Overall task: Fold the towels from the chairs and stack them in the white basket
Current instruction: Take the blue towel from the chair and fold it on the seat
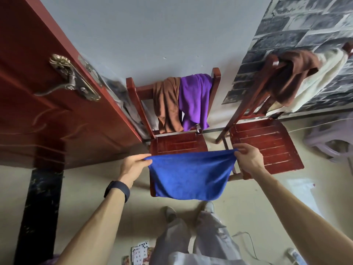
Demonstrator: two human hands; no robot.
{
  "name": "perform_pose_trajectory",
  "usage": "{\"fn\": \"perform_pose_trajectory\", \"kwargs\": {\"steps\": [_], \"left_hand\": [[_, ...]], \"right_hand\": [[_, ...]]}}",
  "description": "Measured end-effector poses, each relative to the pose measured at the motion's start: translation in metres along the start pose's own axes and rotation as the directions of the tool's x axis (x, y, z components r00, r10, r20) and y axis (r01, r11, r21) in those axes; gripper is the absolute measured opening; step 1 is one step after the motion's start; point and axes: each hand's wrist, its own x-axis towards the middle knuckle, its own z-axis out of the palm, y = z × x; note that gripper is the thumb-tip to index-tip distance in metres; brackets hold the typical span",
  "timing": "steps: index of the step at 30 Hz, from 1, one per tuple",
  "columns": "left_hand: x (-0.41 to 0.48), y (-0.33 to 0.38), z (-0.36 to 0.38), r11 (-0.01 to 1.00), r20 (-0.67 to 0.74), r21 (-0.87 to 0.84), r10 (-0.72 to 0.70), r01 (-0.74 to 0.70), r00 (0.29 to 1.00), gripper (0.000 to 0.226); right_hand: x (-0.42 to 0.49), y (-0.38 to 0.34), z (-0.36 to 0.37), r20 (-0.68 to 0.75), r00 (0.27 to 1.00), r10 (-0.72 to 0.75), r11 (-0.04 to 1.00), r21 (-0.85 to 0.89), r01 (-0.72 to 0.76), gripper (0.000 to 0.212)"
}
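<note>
On the floor nearest the camera lay some playing cards [140, 252], just left of the person's legs. Above them, both arms reached forward, the left one wearing a dark wristband [117, 190]. The left hand [133, 165] pinched one top corner of a blue towel [191, 175] and the right hand [248, 159] pinched the other, fingers curled on the cloth. The towel hung spread between them in front of a red wooden chair [177, 143]. Over that chair's back hung a brown towel [167, 106] and a purple towel [194, 100], side by side and touching. A second chair [267, 144] stood to the right, with a dark brown towel [292, 73] and a cream towel [324, 77] draped over its back. A red door [47, 111] stood at the left.
</note>
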Motion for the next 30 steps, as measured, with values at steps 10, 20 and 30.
{"fn": "perform_pose_trajectory", "kwargs": {"steps": [10,20,30], "left_hand": [[0.037,0.012,0.000,0.956,-0.100,-0.290,0.022,-0.050,0.995,0.011],[0.051,-0.143,0.056,0.993,-0.154,-0.046,-0.119,0.113,0.981,0.019],[0.060,-0.306,0.155,0.884,-0.140,0.218,-0.392,0.414,0.909,0.018]], "right_hand": [[0.028,-0.007,0.026,-0.123,0.987,0.108,0.965,0.252,-0.074,0.033],[0.043,0.104,0.122,0.012,0.962,0.274,0.927,0.262,-0.267,0.025],[0.042,0.282,0.230,0.171,0.836,0.521,0.847,0.012,-0.531,0.021]]}}
